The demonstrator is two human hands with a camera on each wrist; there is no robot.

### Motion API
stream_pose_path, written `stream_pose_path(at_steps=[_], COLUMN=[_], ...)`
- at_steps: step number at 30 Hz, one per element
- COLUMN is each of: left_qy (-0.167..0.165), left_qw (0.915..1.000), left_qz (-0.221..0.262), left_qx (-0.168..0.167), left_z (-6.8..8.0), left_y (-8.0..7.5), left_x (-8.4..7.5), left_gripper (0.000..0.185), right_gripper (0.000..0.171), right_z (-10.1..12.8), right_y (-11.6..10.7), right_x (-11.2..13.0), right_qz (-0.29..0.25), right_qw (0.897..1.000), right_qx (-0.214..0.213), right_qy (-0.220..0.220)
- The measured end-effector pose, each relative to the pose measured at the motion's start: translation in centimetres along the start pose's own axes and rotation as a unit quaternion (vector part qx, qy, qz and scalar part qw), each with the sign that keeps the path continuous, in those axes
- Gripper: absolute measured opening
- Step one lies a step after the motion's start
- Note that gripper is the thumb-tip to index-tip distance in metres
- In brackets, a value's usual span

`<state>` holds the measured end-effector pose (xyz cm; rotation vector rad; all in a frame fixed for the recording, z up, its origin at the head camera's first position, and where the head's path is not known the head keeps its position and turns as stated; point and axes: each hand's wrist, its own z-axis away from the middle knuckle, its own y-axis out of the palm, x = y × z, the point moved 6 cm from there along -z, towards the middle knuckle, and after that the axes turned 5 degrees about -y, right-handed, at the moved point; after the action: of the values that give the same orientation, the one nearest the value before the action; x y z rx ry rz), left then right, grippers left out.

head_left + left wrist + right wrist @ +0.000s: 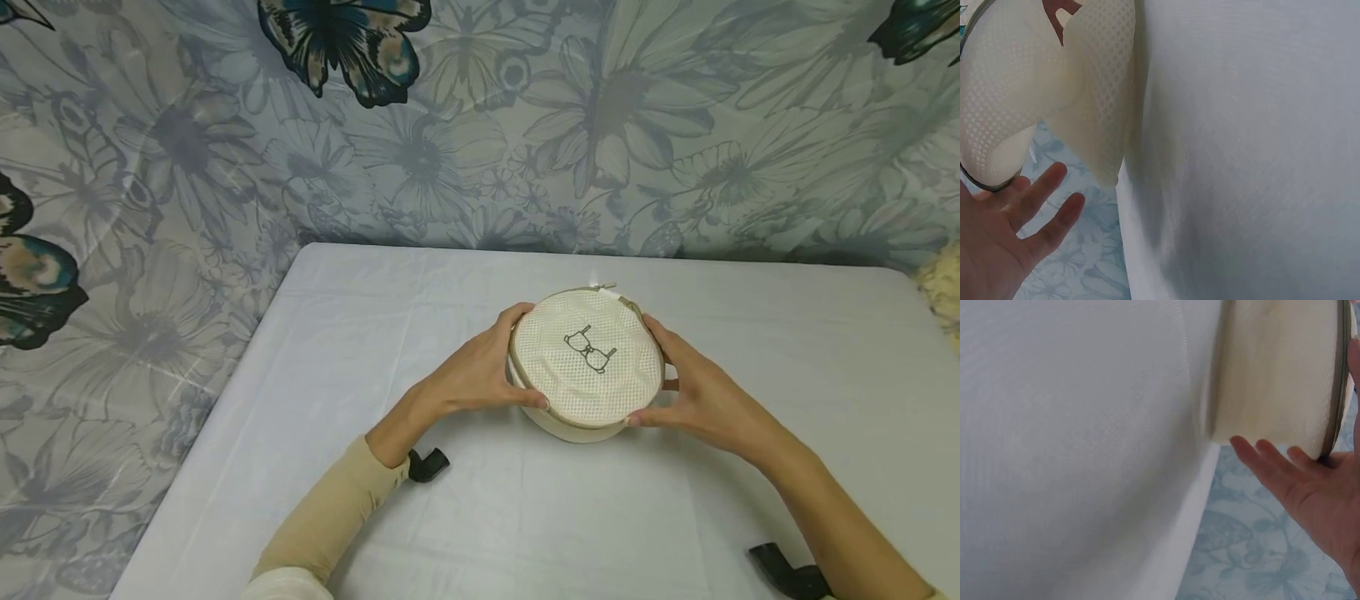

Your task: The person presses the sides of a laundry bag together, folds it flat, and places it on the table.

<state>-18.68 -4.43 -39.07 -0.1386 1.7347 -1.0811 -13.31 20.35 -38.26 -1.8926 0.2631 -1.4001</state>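
A round embroidery hoop (550, 354) with cream mesh cloth stretched in it is tilted to face the head camera. Dark stitching (590, 348) on the cloth looks like a pair of glasses. My left hand (483, 367) grips the hoop's left rim, thumb at the lower front edge. On the opposite rim, my right hand (708, 392) holds it the same way. Spare cloth (1100, 81) hangs behind the hoop in the left wrist view, where some fingers (1054, 228) stand spread off the rim. In the right wrist view, fingertips (1260, 459) lie along the cloth's underside.
A white-covered table (420, 517) lies under the hands, its far edge near a flower-and-butterfly patterned backdrop (465, 150). Black wrist mounts (429, 465) are on both forearms. Something pale yellow and fluffy (943, 287) shows at the right edge.
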Motion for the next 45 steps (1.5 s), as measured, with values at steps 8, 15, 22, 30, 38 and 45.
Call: stream_pose_path(at_steps=[8,15,22,30,38,45], left_qy=[-0.004,-0.002,0.008,0.003,0.007,0.015], left_qw=[0.9993,0.9997,0.9986,0.9982,0.9980,0.9976], left_qz=[-0.030,-0.023,-0.039,-0.038,-0.041,-0.044], left_qx=[-0.020,0.001,0.034,0.046,0.048,0.052], left_z=[0.2,0.1,0.0,-0.1,-0.2,-0.2], left_y=[-0.1,0.6,1.4,1.6,1.8,1.8], left_x=[0.1,0.1,0.3,0.5,0.5,0.6], left_gripper=[0.119,0.123,0.139,0.135,0.132,0.130], right_gripper=[0.123,0.123,0.125,0.125,0.119,0.116], right_z=[0.1,0.2,0.4,0.5,0.7,0.8], right_y=[-0.2,0.0,0.2,0.3,0.3,0.4], right_x=[-0.2,-0.6,-1.1,-1.4,-1.8,-1.8], right_qz=[0.004,-0.021,-0.030,-0.026,-0.066,-0.068], right_qw=[1.000,1.000,0.999,0.998,0.995,0.993], right_qx=[-0.010,0.003,0.020,0.030,0.040,0.049], right_qy=[0.004,0.004,0.033,0.037,0.062,0.087])
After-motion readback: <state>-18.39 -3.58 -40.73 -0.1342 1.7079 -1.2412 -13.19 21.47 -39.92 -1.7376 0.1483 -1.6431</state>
